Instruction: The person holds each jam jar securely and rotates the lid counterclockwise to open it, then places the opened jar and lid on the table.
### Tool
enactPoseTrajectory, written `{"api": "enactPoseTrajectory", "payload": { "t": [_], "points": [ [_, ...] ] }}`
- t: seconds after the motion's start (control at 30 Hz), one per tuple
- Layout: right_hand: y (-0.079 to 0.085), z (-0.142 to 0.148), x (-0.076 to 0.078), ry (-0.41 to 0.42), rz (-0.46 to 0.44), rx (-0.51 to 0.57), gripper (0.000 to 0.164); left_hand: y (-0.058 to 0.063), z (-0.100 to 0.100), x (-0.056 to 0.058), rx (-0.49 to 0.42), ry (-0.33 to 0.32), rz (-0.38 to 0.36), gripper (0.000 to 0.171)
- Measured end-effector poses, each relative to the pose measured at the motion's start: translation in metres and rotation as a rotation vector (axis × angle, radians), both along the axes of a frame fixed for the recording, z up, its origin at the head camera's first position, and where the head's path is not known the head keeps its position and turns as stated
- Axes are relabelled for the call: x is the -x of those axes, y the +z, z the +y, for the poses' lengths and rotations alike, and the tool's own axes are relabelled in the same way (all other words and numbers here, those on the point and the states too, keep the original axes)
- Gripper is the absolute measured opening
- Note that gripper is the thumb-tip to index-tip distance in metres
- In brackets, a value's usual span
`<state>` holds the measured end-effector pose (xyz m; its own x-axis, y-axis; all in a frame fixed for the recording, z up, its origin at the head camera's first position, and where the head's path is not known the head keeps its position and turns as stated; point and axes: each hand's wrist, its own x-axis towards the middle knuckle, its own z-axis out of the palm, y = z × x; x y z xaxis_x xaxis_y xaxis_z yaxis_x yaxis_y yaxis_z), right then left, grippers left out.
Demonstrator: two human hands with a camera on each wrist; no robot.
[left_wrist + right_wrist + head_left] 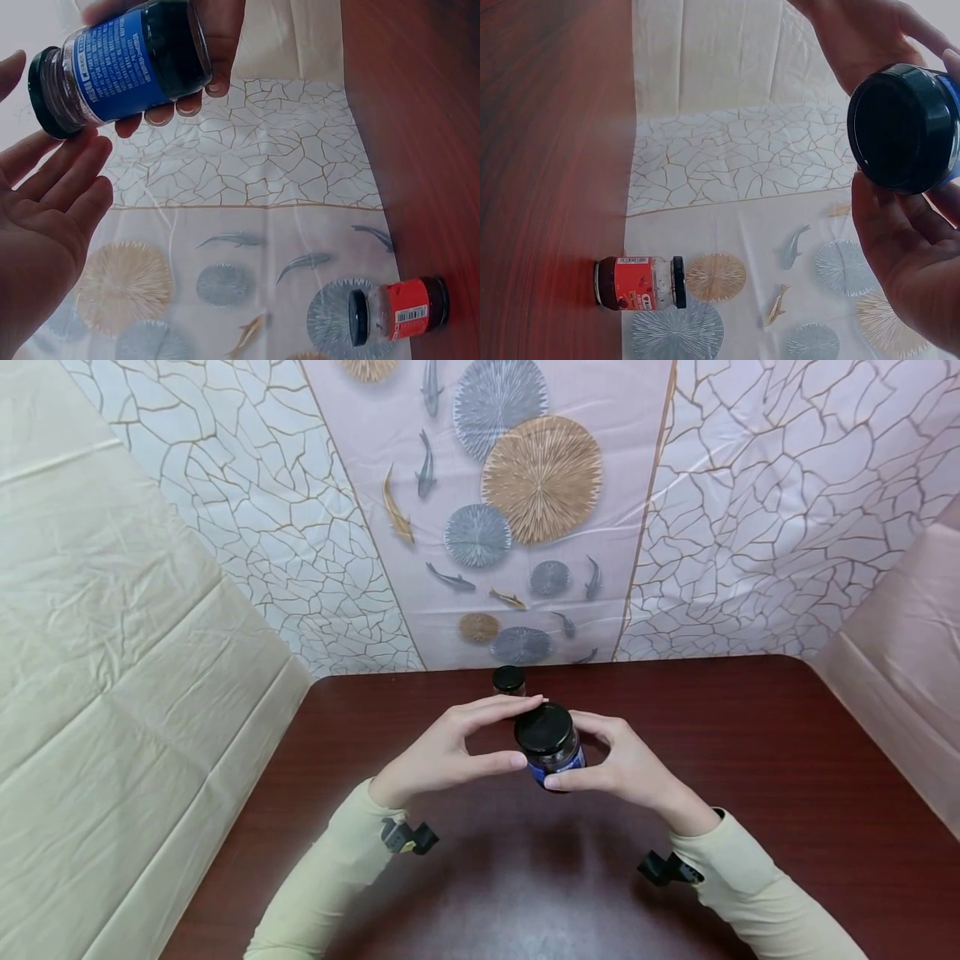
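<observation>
Blue-labelled jar, black lid in place, is held roughly upright above the table, base off the surface. Right hand: fingers curved round the jar's side, thumb at the front; grip confirmed. Left hand: thumb and fingers spread wide and nearly straight about the lid; fingertips at its edge, no grip seen, firmness of contact cannot be determined. Second jar, red-labelled, stands lidded on the table, well apart and untouched. Step in hand, as judged: the right hand supports the jar while the left attends to its lid. Any twist would call for the left fingers to tighten, the right holding firm.
</observation>
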<state>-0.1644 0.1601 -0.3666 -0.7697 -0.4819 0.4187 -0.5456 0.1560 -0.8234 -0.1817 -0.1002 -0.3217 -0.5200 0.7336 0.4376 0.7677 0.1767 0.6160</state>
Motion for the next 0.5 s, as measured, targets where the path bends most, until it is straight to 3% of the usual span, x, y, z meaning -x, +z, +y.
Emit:
{"api": "enactPoseTrajectory", "payload": {
  "t": [0.5],
  "points": [
    [0.0012, 0.0027, -0.0016, -0.012, 0.009, -0.002, 0.058, 0.0027, -0.0052, -0.0048, -0.007, 0.023, 0.039, 0.054]
  ]
}}
